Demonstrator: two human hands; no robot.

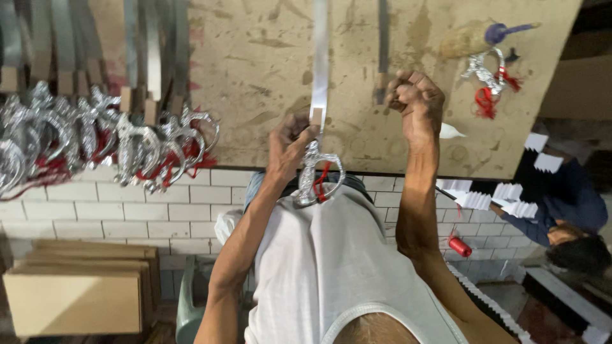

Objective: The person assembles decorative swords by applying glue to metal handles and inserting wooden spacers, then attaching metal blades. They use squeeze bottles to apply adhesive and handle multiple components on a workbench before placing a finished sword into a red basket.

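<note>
A toy sword lies lengthwise on the worn brown tabletop [255, 57], its flat silver blade [319, 51] pointing away from me. Its ornate silver hilt [313, 178], with a curved guard and a red tassel, hangs over the table's near edge against my white vest. My left hand [290, 143] pinches the sword where the blade meets the hilt. My right hand [415, 102] is balled in a fist on the table beside a dark strip [382, 38]. Whether the fist holds anything is hidden.
Several finished swords with silver hilts and red tassels [127, 143] lie in a row at left. A loose hilt [488, 76] and a purple-handled brush [484, 35] sit far right. Below are a red spool [460, 246], cardboard boxes [76, 286], and another person [567, 210] among white folded papers [510, 194].
</note>
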